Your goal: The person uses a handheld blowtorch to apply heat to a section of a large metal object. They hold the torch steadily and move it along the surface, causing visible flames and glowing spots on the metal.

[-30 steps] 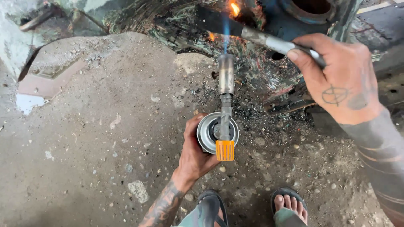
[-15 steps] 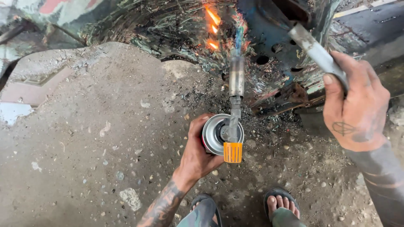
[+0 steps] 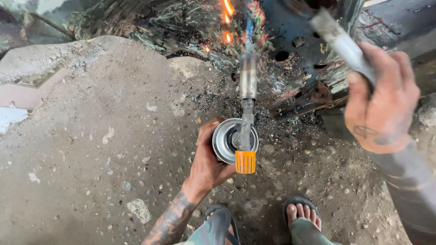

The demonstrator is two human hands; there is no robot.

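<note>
**Count of what is visible**

There are two hands: the left hand and the right hand. There is one gas torch, with one silver canister, one orange knob and one metal nozzle. There is one grey metal tool. On the burnt panel there are about four small orange flames; their edges blur, so the count is not exact. There are two feet in two sandals. There is one concrete floor.
</note>
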